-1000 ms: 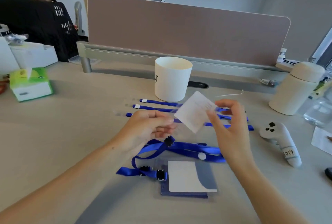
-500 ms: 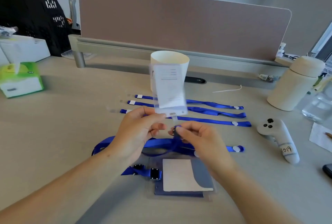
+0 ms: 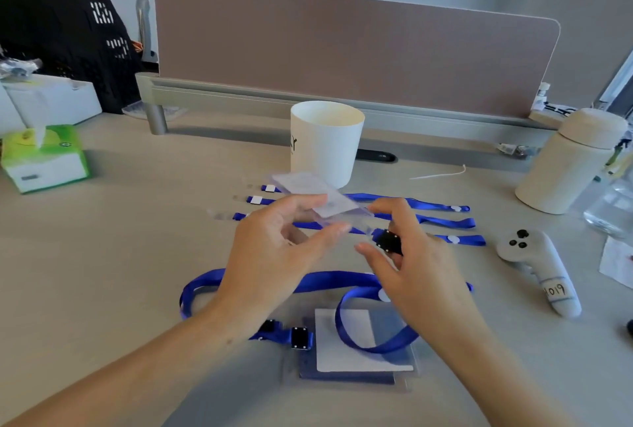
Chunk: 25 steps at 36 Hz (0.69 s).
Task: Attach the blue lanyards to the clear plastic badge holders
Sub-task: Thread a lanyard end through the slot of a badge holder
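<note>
Change: badge holder (image 3: 310,192) tipped from upright to near flat, above the desk (image 3: 102,255) | left hand (image 3: 274,252) pinches its near edge | right hand (image 3: 407,265) grips lanyard clip (image 3: 388,241) — now just beside holder's edge, clipping looks imminent.

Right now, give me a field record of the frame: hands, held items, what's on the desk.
left hand: holds clear badge holder in the air, tilted
right hand: pinches black clip of a blue lanyard, next to the holder's edge
clip attached: cannot tell
spare lanyards: three laid flat, side by side, behind the hands
badge stack: near edge of the desk, a lanyard loop across it
other: white cup, controller, tissue box
</note>
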{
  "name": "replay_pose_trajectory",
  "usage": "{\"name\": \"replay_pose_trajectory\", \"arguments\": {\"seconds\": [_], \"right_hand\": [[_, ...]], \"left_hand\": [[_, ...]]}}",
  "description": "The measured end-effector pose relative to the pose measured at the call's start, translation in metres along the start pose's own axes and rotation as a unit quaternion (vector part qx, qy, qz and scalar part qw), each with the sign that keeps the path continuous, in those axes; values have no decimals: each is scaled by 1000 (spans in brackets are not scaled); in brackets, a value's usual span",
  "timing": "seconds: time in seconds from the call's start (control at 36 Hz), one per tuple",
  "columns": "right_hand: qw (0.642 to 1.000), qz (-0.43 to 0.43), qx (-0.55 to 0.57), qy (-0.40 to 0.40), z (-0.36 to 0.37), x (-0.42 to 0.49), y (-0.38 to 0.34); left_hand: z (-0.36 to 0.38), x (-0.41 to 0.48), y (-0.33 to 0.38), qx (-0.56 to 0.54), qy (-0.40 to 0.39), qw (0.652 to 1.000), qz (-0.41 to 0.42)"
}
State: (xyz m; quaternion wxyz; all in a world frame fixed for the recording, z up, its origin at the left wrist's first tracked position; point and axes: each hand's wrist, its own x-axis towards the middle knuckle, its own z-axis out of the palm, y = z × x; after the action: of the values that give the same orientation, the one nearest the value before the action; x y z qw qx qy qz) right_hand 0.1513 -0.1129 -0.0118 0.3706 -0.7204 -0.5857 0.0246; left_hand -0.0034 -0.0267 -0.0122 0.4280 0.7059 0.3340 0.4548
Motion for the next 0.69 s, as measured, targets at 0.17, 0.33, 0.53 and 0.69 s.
{"name": "replay_pose_trajectory", "arguments": {"seconds": [0.17, 0.33, 0.53, 0.69], "right_hand": [[995, -90, -5, 39, -3, 3, 4], [990, 1, 121, -78, 0, 3, 4], [973, 91, 172, -120, 7, 4, 2], [948, 159, 244, -125, 10, 4, 0]], "left_hand": [[-8, 1, 4, 140, 22, 979, 144], [-14, 10, 0, 213, 35, 953, 210], [-12, 13, -13, 247, 11, 943, 222], [-5, 11, -24, 295, 1, 930, 218]]}}
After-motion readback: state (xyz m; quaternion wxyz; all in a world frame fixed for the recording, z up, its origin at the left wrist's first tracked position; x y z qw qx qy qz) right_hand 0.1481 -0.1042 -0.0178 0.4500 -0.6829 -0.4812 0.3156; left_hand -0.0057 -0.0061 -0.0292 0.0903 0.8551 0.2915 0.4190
